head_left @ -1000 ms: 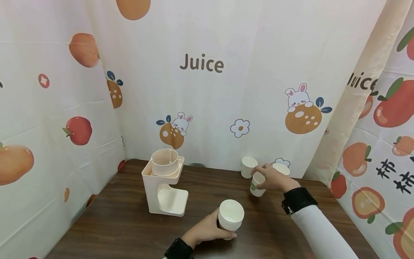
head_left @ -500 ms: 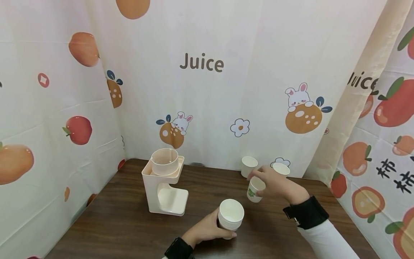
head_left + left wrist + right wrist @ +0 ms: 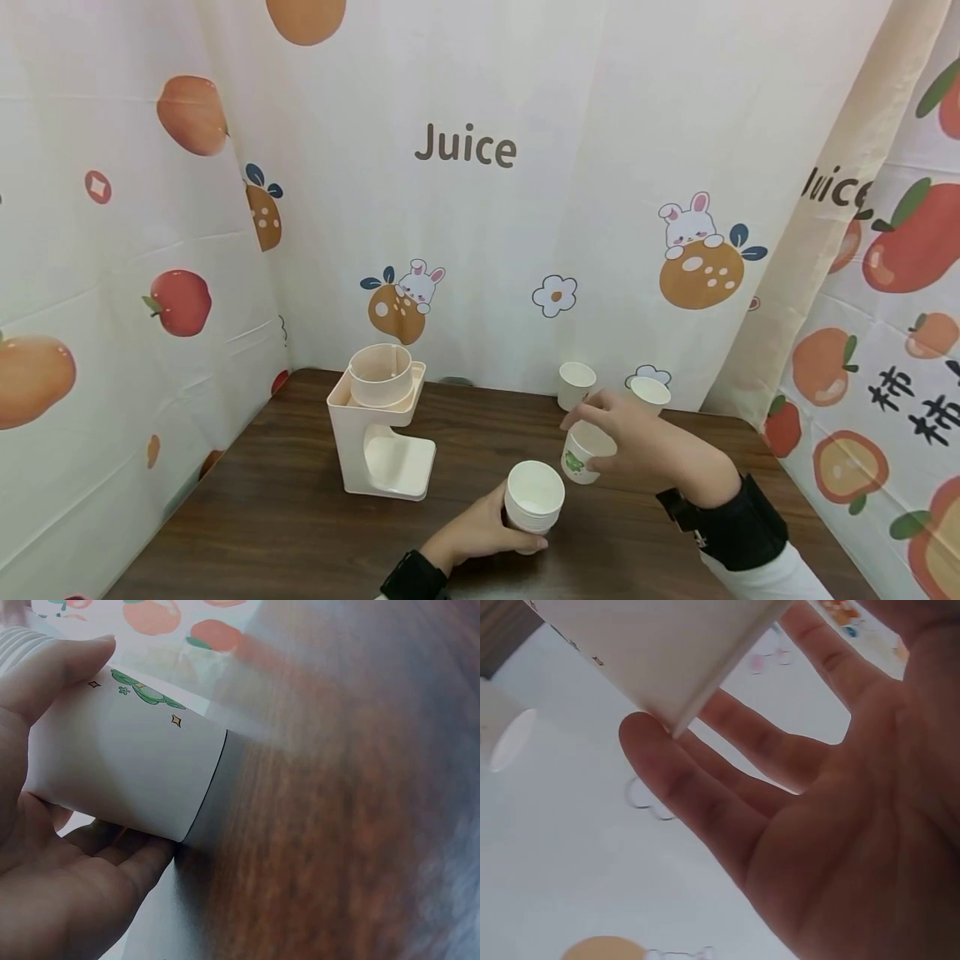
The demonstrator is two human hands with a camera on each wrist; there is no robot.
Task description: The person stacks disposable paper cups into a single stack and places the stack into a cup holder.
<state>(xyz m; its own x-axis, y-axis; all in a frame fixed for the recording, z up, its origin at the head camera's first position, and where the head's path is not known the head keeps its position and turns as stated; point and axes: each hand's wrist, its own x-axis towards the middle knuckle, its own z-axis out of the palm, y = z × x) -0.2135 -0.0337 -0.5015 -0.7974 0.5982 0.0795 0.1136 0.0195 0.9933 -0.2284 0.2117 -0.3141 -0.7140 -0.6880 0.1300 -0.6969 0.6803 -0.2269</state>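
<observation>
white tapered paper cup with a green print (image 3: 581,463), over the brown wooden desk (image 3: 262,508): we judge it light and easily dented, best held just below the rim. the right grip (image 3: 633,433) pinches it near the rim; the left grip (image 3: 483,527) curls round a stack of white paper cups (image 3: 533,505). behind, two single white paper cups (image 3: 576,387) could be knocked.

The left grip (image 3: 480,527) sits at six o'clock, its wrist (image 3: 418,573) nearer seven and flexed little; the hand reaches toward two o'clock, thumb (image 3: 71,664) curved opposite the bent fingers (image 3: 154,866). The right grip (image 3: 630,433) is at four o'clock, its white-sleeved forearm (image 3: 757,573) angled up toward ten, fingertips bent toward nine, the fingers spread with gaps between them.
</observation>
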